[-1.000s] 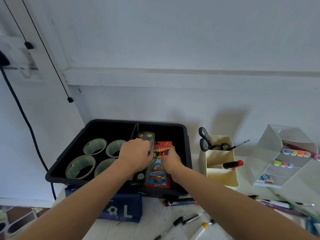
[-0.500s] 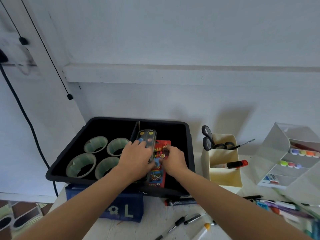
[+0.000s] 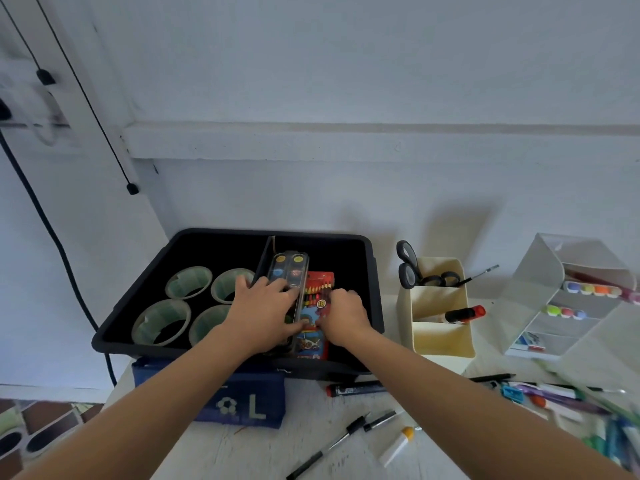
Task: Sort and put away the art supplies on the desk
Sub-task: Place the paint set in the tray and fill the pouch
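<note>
Now both hands are down in the black tray (image 3: 375,271) on the desk (image 3: 242,452). Left hand (image 3: 263,306) lies spread across the paint set (image 3: 289,268), fingers fairly straight, pressing it. Right hand (image 3: 343,313), fingers curled, pinches the pencil box (image 3: 318,289) right beside it. 4 tape rolls (image 3: 188,282) sit in the tray's left compartment.

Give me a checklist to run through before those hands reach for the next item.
1. Paint case in the bin: ok.
2. Pencil box beside it, same compartment: ok.
3. Pencil box lying flat: cannot tell.
4. Left hand free: not ok, it rests on the paint case.
5. Right hand free: not ok, its fingers curl on the pencil box.
6. Everything cleared off the desk: not ok, a marker and pens lie loose.
</note>
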